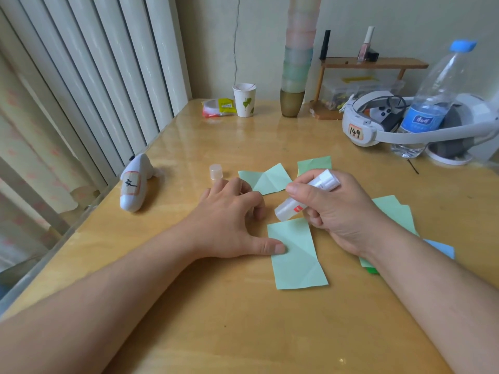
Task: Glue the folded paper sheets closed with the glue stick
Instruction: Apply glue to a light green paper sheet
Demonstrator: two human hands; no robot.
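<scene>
At frame centre the left hand (229, 220) pins a folded green sheet (295, 255) with its thumb, fingers loosely curled, while the right hand (332, 211) grips the uncapped glue stick (305, 195) at its upper edge; other sheets (266, 179) apparently await gluing.

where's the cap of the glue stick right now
In the head view the cap stands upright on the table, left of centre, just beyond the left hand and left of the creased green sheet.
</scene>
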